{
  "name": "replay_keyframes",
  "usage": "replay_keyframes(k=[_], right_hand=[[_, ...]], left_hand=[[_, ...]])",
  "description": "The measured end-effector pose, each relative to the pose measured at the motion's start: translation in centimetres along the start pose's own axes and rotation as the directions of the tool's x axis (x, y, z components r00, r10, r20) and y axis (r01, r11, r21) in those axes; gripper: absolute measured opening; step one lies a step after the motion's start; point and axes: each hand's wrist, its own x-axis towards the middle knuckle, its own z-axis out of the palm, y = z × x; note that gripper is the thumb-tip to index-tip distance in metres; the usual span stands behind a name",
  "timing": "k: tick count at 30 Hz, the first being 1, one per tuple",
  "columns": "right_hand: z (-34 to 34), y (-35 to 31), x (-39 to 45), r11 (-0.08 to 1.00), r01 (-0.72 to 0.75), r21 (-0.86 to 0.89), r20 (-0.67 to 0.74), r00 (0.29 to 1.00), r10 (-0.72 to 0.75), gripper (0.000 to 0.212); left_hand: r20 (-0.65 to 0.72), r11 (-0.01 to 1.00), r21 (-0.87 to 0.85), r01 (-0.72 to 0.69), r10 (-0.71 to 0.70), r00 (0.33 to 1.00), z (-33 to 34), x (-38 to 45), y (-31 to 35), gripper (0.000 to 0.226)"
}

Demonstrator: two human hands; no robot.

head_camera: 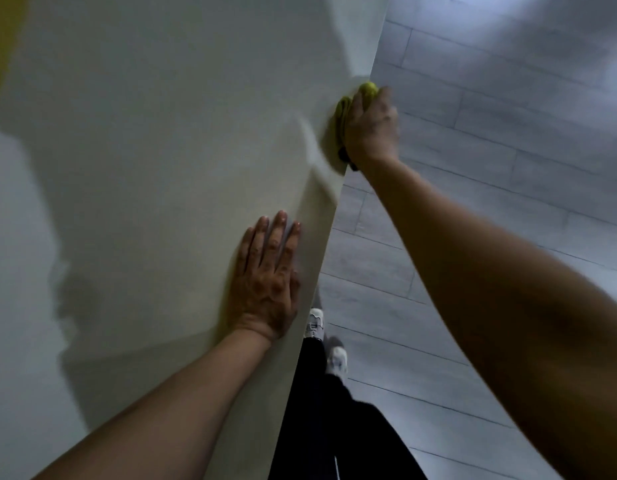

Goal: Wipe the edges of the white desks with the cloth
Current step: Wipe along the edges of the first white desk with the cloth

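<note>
The broad, smooth white desk surface (154,140) fills the left and middle of the head view, its long right-hand edge running diagonally from the upper middle down toward the lower middle, with grey plank flooring (508,98) beyond it on the right. The right hand (369,124) is stretched out along that edge, its arm crossing over the floor, and it presses a crumpled yellow-green cloth (347,112) against the rim of the surface; the cloth shows as a bunched fold above and to the left of the knuckles, lying on the top face right at the edge. The right fingers (383,98) curl over the cloth and close upon it, though their tips are blurred and partly hidden. A small dark shape sits just under the wrist at the edge; what it is cannot be told. The left hand (267,282) lies flat, palm down, on the surface nearer the person, just beside the same edge and well apart from the cloth, holding nothing; its fingers (277,237) are straight and lie close together, pointing away from the body. Below the edge, black trousers (321,427) and pale shoes (315,322) show above the floor. A strip of yellow (2,46) stands at the far upper left corner.
</note>
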Motion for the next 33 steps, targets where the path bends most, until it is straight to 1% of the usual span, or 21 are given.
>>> replay_keyframes(k=[3,6,8,13,16,19,21,24,27,30,33], right_hand=[[-0.3,-0.3,0.9,1.0,0.019,0.021,-0.004,1.0,-0.019,0.043],[0.1,1.1,-1.7,0.997,0.061,0.038,-0.018,0.998,-0.06,0.043],[0.6,2.9,-5.6,0.994,0.08,0.071,-0.009,0.997,-0.08,0.043],[2.4,8.7,-19.2,0.988,0.096,0.118,0.071,0.992,-0.104,0.042],[2.8,10.1,-23.2,0.985,0.07,0.16,0.089,0.992,-0.085,0.039],[2.5,9.5,-22.2,0.988,0.057,0.147,0.099,0.993,-0.072,0.037],[2.3,8.3,-19.7,0.99,0.046,0.134,0.106,0.993,-0.06,0.037],[2.1,5.9,-14.1,0.994,0.004,0.108,0.07,0.997,-0.012,0.041],[2.1,4.2,-9.6,0.999,-0.005,0.054,0.021,1.0,0.004,0.049],[2.4,3.6,-8.3,1.0,0.012,0.013,-0.041,0.999,-0.011,0.047],[2.2,3.4,-8.1,1.0,0.021,0.002,-0.046,0.999,-0.021,0.045]], left_hand=[[-0.005,1.0,0.007,-0.003,0.003,1.0,0.1,0.0,-0.1,0.063],[-0.037,1.0,0.006,-0.007,0.007,0.999,0.1,-0.1,0.1,0.062],[-0.065,1.0,0.003,-0.008,0.008,0.998,0.1,-0.1,0.2,0.061],[-0.104,1.0,0.012,0.0,0.001,0.995,0.4,0.0,0.2,0.059],[-0.121,1.0,0.016,-0.011,0.013,0.993,0.7,0.1,0.1,0.058],[-0.128,1.0,0.006,-0.017,0.018,0.992,0.8,0.1,0.0,0.056],[-0.132,1.0,0.016,-0.018,0.02,0.991,0.7,0.2,-0.2,0.055],[-0.137,1.0,0.003,-0.016,0.016,0.99,0.7,0.1,-0.2,0.055],[-0.137,1.0,-0.012,-0.012,0.01,0.991,0.7,0.0,0.0,0.056],[-0.132,1.0,-0.011,0.006,-0.008,0.991,0.6,-0.1,0.0,0.057],[-0.136,0.998,-0.006,0.062,-0.063,0.989,0.0,0.0,0.1,0.056]])
